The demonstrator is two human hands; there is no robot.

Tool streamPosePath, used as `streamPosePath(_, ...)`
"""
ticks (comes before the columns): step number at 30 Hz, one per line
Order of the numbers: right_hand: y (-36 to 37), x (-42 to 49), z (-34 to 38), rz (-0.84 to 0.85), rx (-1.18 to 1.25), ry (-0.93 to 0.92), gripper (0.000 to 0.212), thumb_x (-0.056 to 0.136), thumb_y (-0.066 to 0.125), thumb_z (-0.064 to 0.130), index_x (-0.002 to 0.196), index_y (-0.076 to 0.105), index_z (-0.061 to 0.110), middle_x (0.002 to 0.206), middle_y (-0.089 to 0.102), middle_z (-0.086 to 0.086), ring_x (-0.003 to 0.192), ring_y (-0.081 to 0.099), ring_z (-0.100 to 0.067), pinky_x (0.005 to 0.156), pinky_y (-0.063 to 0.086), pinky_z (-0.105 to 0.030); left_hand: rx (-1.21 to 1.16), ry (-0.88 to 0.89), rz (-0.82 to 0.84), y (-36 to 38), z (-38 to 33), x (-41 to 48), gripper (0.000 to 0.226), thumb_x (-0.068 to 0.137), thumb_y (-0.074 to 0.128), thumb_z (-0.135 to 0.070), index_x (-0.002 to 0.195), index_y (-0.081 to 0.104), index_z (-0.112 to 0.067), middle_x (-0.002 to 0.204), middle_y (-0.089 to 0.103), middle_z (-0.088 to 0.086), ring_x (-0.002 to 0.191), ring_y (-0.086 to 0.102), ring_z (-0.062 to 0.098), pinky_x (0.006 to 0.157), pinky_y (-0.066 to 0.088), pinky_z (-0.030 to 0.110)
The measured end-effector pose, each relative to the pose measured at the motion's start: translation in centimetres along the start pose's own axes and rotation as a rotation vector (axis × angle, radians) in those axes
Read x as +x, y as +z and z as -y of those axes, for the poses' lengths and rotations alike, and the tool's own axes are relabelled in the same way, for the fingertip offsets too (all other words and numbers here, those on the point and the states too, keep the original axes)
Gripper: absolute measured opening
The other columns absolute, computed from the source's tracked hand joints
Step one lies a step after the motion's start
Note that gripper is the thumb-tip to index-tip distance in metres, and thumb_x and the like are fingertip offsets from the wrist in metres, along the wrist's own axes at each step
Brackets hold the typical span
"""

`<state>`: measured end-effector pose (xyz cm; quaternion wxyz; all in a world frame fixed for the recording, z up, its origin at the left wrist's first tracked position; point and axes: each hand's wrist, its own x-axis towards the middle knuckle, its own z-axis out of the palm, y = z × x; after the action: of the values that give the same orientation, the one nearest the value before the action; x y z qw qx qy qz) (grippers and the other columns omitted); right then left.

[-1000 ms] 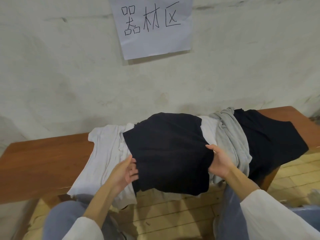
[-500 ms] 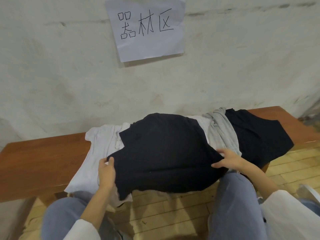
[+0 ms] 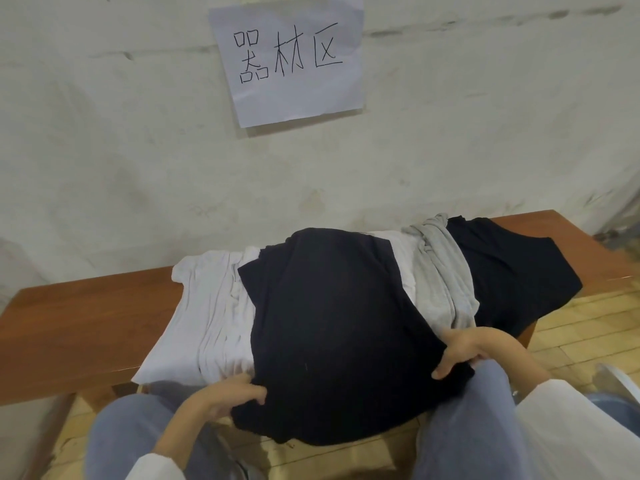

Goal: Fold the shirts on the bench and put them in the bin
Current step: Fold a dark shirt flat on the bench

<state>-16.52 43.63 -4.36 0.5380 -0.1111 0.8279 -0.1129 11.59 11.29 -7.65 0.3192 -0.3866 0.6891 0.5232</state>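
Head camera view, looking down from a seated person's eye level at a long reddish-brown wooden bench [image 3: 79,327] set against a pale, scuffed wall. A heap of shirts lies across the bench. On top, nearest the viewer, a black shirt [image 3: 332,327] spreads over the bench's front edge and hangs down toward the person's knees, which are in blue jeans. Under it on the left lies a white shirt [image 3: 211,313], also draping over the front edge. To the right of the black shirt sits a bunched grey shirt [image 3: 441,275], and beyond that a second dark shirt [image 3: 512,275] trailing off the bench's right end.

Both hands rest on the lower part of the black shirt. The left hand [image 3: 221,398] has its fingers curled, pinching the shirt's lower left edge. The right hand [image 3: 465,351] grips the lower right edge, fingers bent over the cloth. White sleeves cover both forearms.

A white paper sign [image 3: 291,57] with handwritten black characters hangs on the wall above. Pale wooden flooring shows beneath.
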Motion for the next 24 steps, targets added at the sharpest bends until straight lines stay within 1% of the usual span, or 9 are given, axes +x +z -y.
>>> streamPosePath(4, -1.0, -1.4, -0.5, 0.017, 0.175, -0.058, 0.075, 0.085, 0.070, 0.019, 0.146, 0.028, 0.009, 0.150, 0.030, -0.011, 0.138, 0.031, -0.032, 0.109, 0.038, -0.040, -0.150, 0.034, -0.105, 0.0, 0.7, -0.9, 0.038, 0.085, 0.058, -0.008, 0.122, 0.047, -0.009, 0.112, 0.057, 0.009, 0.106, 0.057, 0.026, 0.094, 0.051, 0.040)
streamPosePath(7, -2.5, -4.2, -0.4, 0.050, 0.296, -0.130, 0.054, 0.086, 0.067, 0.010, 0.135, 0.045, 0.008, 0.130, 0.053, -0.009, 0.117, 0.053, -0.026, 0.092, 0.053, -0.037, -0.384, 0.057, -0.069, -1.0, 0.6, -3.9, 0.038, 0.088, 0.058, -0.003, 0.124, 0.050, -0.010, 0.118, 0.059, 0.014, 0.108, 0.058, 0.031, 0.084, 0.054, 0.043)
streamPosePath(9, -3.6, -5.4, -0.1, 0.071, 0.442, -0.267, 0.053, 0.084, 0.070, 0.015, 0.133, 0.050, 0.017, 0.126, 0.053, -0.001, 0.111, 0.055, -0.020, 0.084, 0.053, -0.029, -0.534, 0.158, -0.022, -2.0, -0.1, -6.5, 0.036, 0.088, 0.059, -0.003, 0.121, 0.055, -0.015, 0.115, 0.064, 0.011, 0.106, 0.062, 0.029, 0.080, 0.054, 0.039)
streamPosePath(11, -4.9, -5.6, 0.9, -0.003, 0.671, -0.433, 0.046, 0.087, 0.064, 0.019, 0.131, 0.053, 0.026, 0.128, 0.050, 0.008, 0.110, 0.052, -0.015, 0.084, 0.048, -0.026, -0.664, 0.300, -0.062, -3.3, -1.8, -8.1, 0.031, 0.089, 0.058, -0.007, 0.114, 0.060, -0.025, 0.105, 0.069, 0.001, 0.096, 0.067, 0.022, 0.075, 0.053, 0.034)
streamPosePath(14, -5.3, -3.7, 3.5, 0.284, 1.144, -0.693, 0.041, 0.102, 0.032, 0.022, 0.141, 0.045, 0.018, 0.134, 0.055, -0.011, 0.118, 0.056, -0.023, 0.093, 0.050, -0.029, -1.005, 0.352, -0.166, -5.1, -4.5, -7.6, 0.017, 0.087, 0.057, -0.012, 0.102, 0.061, -0.018, 0.089, 0.066, 0.003, 0.080, 0.065, 0.019, 0.069, 0.054, 0.032)
streamPosePath(15, -5.1, -3.1, 4.5, 0.374, 1.326, -0.683, 0.043, 0.103, 0.028, 0.025, 0.139, 0.046, 0.012, 0.131, 0.057, -0.018, 0.117, 0.058, -0.027, 0.096, 0.050, -0.034, -1.175, 0.321, -0.130, -5.3, -5.2, -6.9, 0.016, 0.086, 0.056, -0.010, 0.101, 0.059, -0.014, 0.083, 0.067, 0.008, 0.073, 0.067, 0.021, 0.062, 0.056, 0.032)
streamPosePath(17, -4.8, -2.1, 6.0, 0.260, 1.549, -0.520, 0.033, 0.096, 0.042, 0.023, 0.122, 0.055, 0.007, 0.119, 0.064, -0.021, 0.109, 0.063, -0.036, 0.088, 0.054, -0.047, -1.310, 0.246, -0.116, -5.2, -6.4, -5.3, 0.019, 0.095, 0.045, -0.015, 0.108, 0.056, -0.007, 0.088, 0.068, 0.016, 0.075, 0.069, 0.027, 0.061, 0.057, 0.033)
streamPosePath(20, -3.0, -0.5, 6.7, 0.107, 1.485, -0.525, 0.029, 0.084, 0.052, 0.004, 0.112, 0.049, 0.010, 0.125, 0.060, -0.022, 0.115, 0.057, -0.039, 0.091, 0.051, -0.048, -1.151, 0.195, -0.149, -4.5, -6.5, -3.0, 0.027, 0.096, 0.040, -0.012, 0.120, 0.047, -0.002, 0.113, 0.059, 0.022, 0.096, 0.060, 0.035, 0.078, 0.048, 0.040)
streamPosePath(24, -2.0, 1.7, 6.5, -0.382, 1.079, -0.306, 0.022, 0.094, 0.051, 0.008, 0.116, 0.047, 0.012, 0.082, 0.067, -0.009, 0.082, 0.060, -0.021, 0.066, 0.050, -0.029, -0.575, 0.074, -0.461, -4.2, -5.3, -1.0, 0.026, 0.095, 0.052, -0.022, 0.109, 0.053, 0.000, 0.077, 0.054, 0.014, 0.064, 0.050, 0.023, 0.058, 0.044, 0.030)
